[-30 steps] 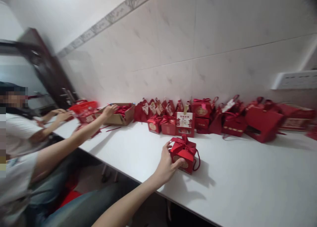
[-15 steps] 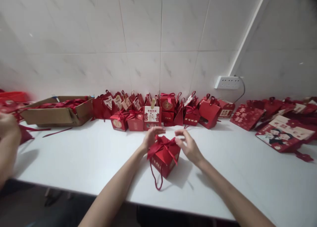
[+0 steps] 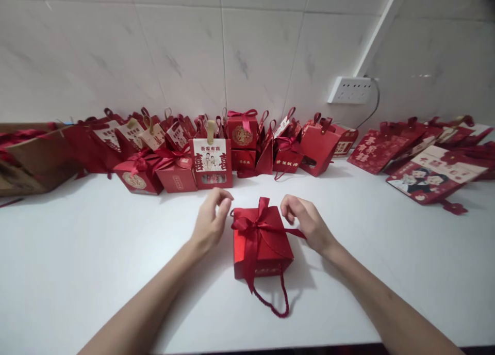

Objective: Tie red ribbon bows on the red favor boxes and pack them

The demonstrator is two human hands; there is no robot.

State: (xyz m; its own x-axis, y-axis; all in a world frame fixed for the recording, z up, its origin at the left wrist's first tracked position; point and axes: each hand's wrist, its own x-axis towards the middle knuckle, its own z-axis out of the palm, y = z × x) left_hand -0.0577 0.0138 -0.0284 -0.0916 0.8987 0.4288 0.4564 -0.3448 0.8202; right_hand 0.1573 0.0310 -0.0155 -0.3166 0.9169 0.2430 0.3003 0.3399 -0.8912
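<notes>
A small red gift box point(image 3: 266, 246) with a red ribbon bow on top and a red cord handle at its front stands on the white table point(image 3: 96, 252) in front of me. My left hand point(image 3: 211, 222) hovers at the box's upper left corner, fingers curled, thumb and fingertips pinched together. My right hand point(image 3: 305, 222) sits at the upper right corner, fingers curled in a pinch near the ribbon's end. Whether either hand grips ribbon is hidden by the fingers.
A row of red gift boxes and bags point(image 3: 216, 148) lines the tiled wall. A brown cardboard box point(image 3: 34, 156) sits at the far left. Flat red printed bags point(image 3: 429, 177) lie at the right. A white power strip point(image 3: 350, 89) hangs on the wall.
The view swung from the left side, where another person sat, to straight ahead. The box turned square to me, and my hands moved from its top to its two back corners.
</notes>
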